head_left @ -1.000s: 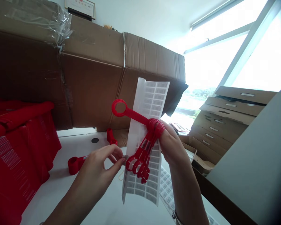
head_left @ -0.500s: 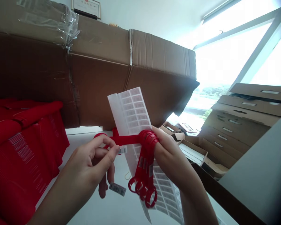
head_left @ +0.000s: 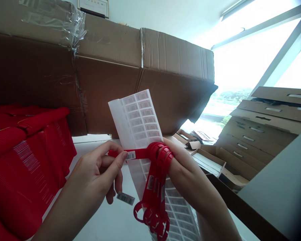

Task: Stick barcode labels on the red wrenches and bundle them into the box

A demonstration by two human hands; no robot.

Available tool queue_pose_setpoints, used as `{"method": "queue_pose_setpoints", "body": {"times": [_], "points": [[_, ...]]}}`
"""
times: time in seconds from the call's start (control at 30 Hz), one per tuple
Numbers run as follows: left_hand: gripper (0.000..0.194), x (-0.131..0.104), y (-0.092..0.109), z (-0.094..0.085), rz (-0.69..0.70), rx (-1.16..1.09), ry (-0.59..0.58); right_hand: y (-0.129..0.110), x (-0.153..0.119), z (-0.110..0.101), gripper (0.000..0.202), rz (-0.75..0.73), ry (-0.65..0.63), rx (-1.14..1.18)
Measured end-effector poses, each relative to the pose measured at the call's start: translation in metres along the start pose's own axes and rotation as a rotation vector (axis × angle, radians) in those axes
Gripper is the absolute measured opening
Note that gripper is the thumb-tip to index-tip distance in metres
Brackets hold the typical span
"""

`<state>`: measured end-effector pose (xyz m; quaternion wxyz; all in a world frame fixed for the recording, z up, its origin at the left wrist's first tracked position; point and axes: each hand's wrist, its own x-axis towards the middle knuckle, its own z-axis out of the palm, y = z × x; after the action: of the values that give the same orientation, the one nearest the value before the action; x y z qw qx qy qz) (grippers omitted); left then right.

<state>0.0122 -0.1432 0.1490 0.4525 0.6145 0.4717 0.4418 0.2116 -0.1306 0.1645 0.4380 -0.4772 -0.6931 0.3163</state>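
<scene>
My left hand [head_left: 95, 177] is closed, thumb and forefinger pinching a small white barcode sticker [head_left: 131, 155] by its left end. The sticker lies against a red plastic strap [head_left: 141, 153] that runs leftward from the bunch. A second barcode sticker [head_left: 125, 198] clings to a lower finger of the same hand. Wrapped at my right hand [head_left: 188, 174] is a bunch of red plastic straps [head_left: 153, 190] with open rings at their hanging ends; several carry barcode labels. Behind the straps the same hand keeps a white sheet of barcode labels [head_left: 142, 117]. Its fingertips are mostly hidden.
Large cardboard boxes [head_left: 107, 90] span the back. Red bins or bags [head_left: 22, 167] stand at left on the white tabletop [head_left: 92, 221]. At right are stacked flat cartons [head_left: 261, 134] and an open carton of white items [head_left: 208, 162], beside a bright window [head_left: 248, 60].
My left hand's sticker now lies against the red strap, which has turned so its end ring no longer shows. The label sheet's top has shifted slightly left, and the hanging straps sit lower.
</scene>
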Motion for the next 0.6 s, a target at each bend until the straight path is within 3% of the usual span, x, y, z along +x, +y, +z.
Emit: {"method": "queue_pose_setpoints", "body": {"times": [0.43,0.6], "points": [[0.029,0.001,-0.002,0.003,0.042,0.096,0.088,0.000,-0.001,0.002,0.028,-0.019,-0.004,-0.037],[0.041,0.015,-0.012,0.002,-0.011,0.194,0.173,0.003,-0.003,0.006,0.026,-0.075,-0.001,-0.100]]}}
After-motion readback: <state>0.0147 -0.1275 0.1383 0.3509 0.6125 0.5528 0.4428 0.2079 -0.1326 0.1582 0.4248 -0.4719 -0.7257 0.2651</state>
